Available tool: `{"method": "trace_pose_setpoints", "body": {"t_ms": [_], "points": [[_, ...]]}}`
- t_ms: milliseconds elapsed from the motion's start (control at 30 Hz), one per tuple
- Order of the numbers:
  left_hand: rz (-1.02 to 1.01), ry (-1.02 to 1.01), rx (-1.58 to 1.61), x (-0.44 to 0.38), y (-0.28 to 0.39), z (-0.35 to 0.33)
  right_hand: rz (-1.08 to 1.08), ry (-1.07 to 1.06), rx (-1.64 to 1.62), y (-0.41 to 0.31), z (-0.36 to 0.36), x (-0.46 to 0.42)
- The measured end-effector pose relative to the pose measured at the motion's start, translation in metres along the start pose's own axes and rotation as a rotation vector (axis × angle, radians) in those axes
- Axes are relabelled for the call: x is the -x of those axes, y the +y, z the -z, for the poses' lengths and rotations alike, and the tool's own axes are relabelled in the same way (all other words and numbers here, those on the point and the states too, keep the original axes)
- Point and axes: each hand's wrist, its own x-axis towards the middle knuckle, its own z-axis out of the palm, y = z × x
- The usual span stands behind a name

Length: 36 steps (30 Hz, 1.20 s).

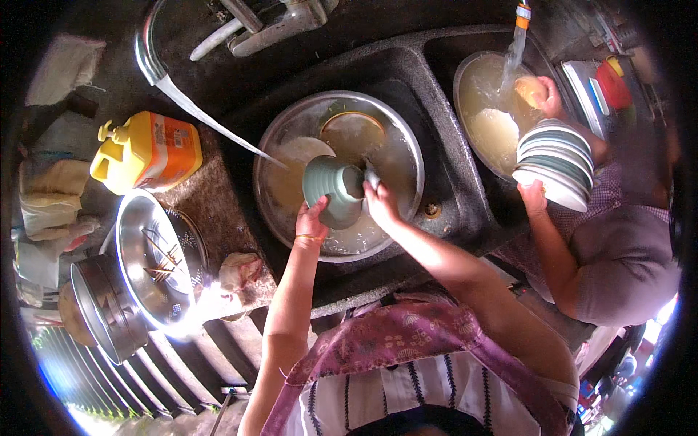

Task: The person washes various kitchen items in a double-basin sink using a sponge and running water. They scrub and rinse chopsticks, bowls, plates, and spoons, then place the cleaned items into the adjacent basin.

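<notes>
My left hand [312,218] grips the rim of a ribbed green bowl [332,191], which is tilted on its side with its foot towards the right. Close to that foot, my right hand [379,201] is closed around a small greyish thing, perhaps a cloth or scrubber, partly hidden by the fingers. Both hands are over a round metal basin [415,218] of cloudy water in the dark sink. A pale round dish [305,148] and a brown-rimmed bowl [354,128] lie in the water. From the curved faucet [150,62], a stream runs into the basin.
At right, a co-worker holds stacked bowls [556,158] beside another basin [461,103] under running water. On the left counter [212,218] stand a yellow-orange pump jug [150,152] and a metal colander [128,261] with thin sticks inside. A metal pot [112,310] is below it.
</notes>
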Motion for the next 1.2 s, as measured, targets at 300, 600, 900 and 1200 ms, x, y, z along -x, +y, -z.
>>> {"method": "trace_pose_setpoints", "body": {"t_ms": [300, 600, 900, 1200], "points": [[-0.043, 0.052, 0.006, 0.005, 0.009, -0.002, 0.229, -0.184, -0.034, -0.030, 0.010, 0.002], [-0.249, -0.014, 0.347, -0.013, 0.108, 0.003, 0.137, -0.406, 0.529, -0.019, 0.042, 0.011], [-0.815, -0.001, -1.084, -0.012, 0.131, 0.029, 0.791, 0.028, 0.358, -0.192, 0.092, -0.071], [-1.199, 0.203, -2.022, -0.022, 0.168, -0.002, 1.236, 0.338, 0.481, -0.345, 0.083, -0.149]]}}
